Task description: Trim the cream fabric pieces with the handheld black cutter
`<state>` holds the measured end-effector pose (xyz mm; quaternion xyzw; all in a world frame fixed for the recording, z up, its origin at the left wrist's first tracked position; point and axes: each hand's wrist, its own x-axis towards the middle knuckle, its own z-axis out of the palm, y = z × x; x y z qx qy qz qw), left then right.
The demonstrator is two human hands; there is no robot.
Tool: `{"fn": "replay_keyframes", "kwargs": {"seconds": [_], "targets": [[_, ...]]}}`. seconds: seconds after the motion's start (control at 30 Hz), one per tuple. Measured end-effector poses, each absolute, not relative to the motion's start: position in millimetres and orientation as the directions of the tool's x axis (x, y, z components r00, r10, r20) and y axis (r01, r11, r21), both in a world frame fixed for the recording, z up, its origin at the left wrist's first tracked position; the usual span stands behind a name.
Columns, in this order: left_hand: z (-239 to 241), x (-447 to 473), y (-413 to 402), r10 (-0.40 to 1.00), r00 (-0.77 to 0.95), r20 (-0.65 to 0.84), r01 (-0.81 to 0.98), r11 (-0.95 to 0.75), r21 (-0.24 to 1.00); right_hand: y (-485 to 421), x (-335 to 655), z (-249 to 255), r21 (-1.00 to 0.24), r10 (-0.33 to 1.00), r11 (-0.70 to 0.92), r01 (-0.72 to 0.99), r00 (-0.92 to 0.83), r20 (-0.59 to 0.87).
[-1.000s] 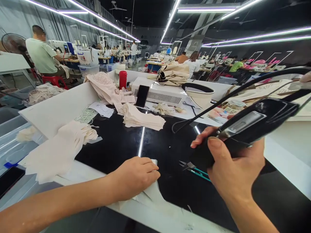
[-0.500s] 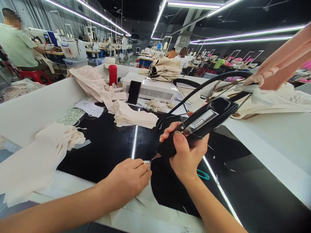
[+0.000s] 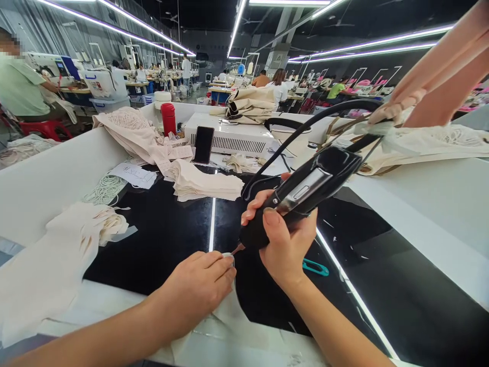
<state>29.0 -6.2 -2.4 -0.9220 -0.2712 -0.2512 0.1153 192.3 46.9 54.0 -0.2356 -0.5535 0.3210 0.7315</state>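
Note:
My right hand (image 3: 284, 239) is wrapped round a black corded hand tool (image 3: 301, 191) with a silver plate on its side. Its thin metal tip (image 3: 239, 248) points down and left, at the fingertips of my left hand (image 3: 200, 290). That hand is closed in a pinch over the black tabletop (image 3: 171, 224), on a small pale piece (image 3: 229, 255) that my fingers mostly cover. Whether tip and piece touch, I cannot tell. Pale, partly see-through material (image 3: 225, 326) lies below my left hand. Right of my right wrist are teal thread snips (image 3: 316, 267).
Cream fabric pieces lie in a stack (image 3: 204, 181) and a left-hand pile (image 3: 49, 255). Behind stand a phone (image 3: 204, 145), a red bottle (image 3: 168, 120) and a white vented box (image 3: 233, 140). The tool's cable (image 3: 305, 120) is tied to pink cloth (image 3: 431, 76). Co-workers sit at sewing machines.
The tool's tip has come slightly nearer to my left fingertips. The whole view has shifted a little, so most things appear further left. Both grips stay the same.

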Motion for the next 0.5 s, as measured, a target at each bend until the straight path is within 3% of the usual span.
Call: {"fn": "replay_keyframes", "kwargs": {"seconds": [0.5], "targets": [[-11.3,23.3,-5.7,0.429,0.716,0.551,0.559,-0.825,-0.084,48.4,188.7,53.3,-0.679,0.709,0.705,-0.204,0.198,0.677]]}}
